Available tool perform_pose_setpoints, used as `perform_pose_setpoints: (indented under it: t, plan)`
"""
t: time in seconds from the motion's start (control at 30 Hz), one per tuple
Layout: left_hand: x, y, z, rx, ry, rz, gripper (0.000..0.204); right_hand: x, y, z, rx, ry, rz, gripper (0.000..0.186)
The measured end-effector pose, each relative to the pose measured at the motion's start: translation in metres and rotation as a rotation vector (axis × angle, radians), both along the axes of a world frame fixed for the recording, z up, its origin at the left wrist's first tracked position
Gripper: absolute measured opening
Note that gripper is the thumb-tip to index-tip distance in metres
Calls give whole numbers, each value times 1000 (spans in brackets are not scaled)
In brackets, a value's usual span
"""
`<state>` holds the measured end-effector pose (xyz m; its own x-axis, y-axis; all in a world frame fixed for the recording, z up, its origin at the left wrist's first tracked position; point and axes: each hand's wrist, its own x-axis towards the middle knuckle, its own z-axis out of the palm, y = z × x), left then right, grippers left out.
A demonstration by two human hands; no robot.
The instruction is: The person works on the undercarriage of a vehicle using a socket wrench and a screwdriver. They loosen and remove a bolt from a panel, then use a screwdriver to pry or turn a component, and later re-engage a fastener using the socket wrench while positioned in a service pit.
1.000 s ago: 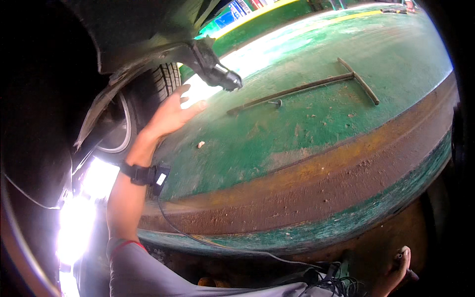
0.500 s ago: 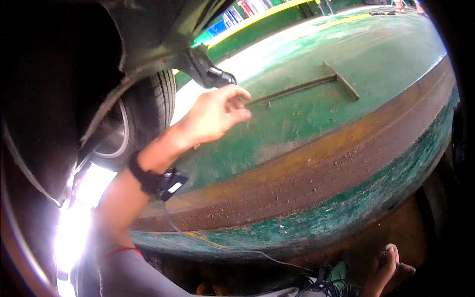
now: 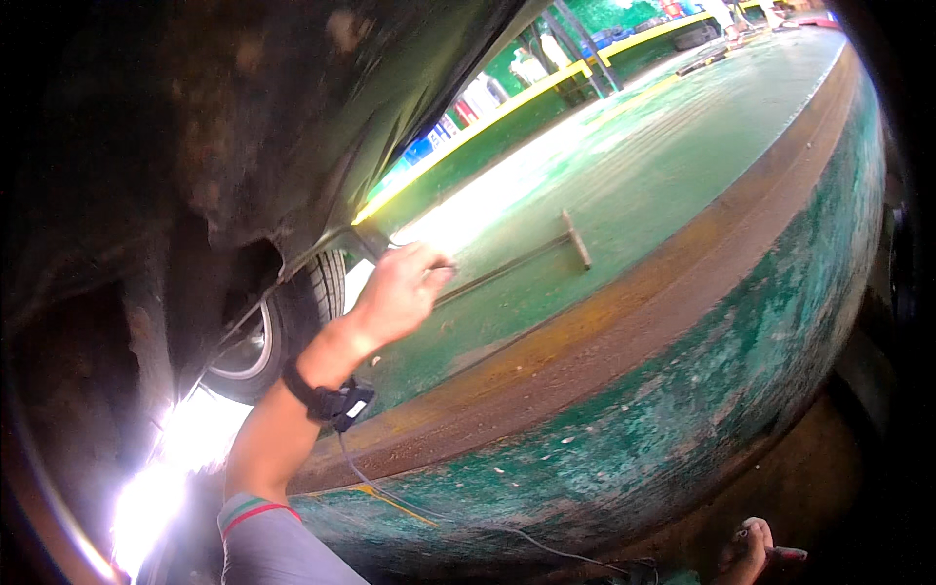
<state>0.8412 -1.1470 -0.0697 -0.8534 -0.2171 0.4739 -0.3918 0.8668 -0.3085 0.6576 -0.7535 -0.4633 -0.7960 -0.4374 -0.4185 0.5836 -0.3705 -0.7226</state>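
My left hand (image 3: 395,297) is raised beside the lower edge of the vehicle's underbody (image 3: 244,117). Its fingers are curled, with thumb and forefinger drawn together; a dark spot shows at their tips, too small to name. Past that hand, a T-shaped metal bar (image 3: 517,260) lies on the green floor (image 3: 643,166). Low at the right, my right hand (image 3: 746,554) is closed around a short tool (image 3: 788,554) with a dark reddish end. The kind of tool cannot be made out.
A tyre (image 3: 327,285) on its wheel stands behind my left arm. The raised floor ends in a brown metal edge (image 3: 624,302) above a scuffed green wall (image 3: 585,468). A thin cable (image 3: 507,531) trails from my wrist device (image 3: 341,402). Bright lamp light (image 3: 151,502) glares at lower left.
The view has shifted, showing more underbody and shelving. My left hand now appears lower and further left, its thumb and forefinger closer together. My right hand still grips the tool.
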Motion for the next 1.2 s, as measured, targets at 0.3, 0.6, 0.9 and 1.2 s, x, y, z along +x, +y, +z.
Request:
perform_pose_setpoints:
  t: [0.3,0.6,0.9,1.2]
  plan:
    - [7,33,24,-216,94,254,9,-61,50,3,-86,-11,-53,16]
    - [-131,172,33,-380,20,-253,12,-106,108,12,-117,12,-39,16]
    - [-172,170,59,-394,200,-228,17,-126,163,23,-135,35,-136,16]
    - [-279,328,22,8,246,-732,13,-120,218,29,-94,74,-289,15]
